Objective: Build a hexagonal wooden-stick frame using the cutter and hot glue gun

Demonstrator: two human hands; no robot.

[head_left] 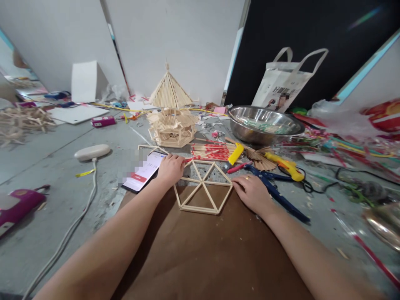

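A hexagonal frame of thin wooden sticks [203, 182], with spokes meeting in its middle, is between my hands over brown paper [218, 250]. My left hand [170, 170] has its fingers curled at the frame's upper left corner, hiding that corner. At the right corner, the bent fingers of my right hand [252, 192] grip the edge. A phone [145, 170] lies just left of my left hand. Beyond the frame are red-tipped matchsticks [212, 152]. Blue-handled pliers [278, 193] rest beside my right hand.
A stick-built pagoda model [171, 110] stands behind. To its right are a steel bowl [265, 139] and a paper bag [275, 85]. A yellow glue gun [289, 166], a white power strip [92, 153] with its cord, and a purple device [18, 210] lie around.
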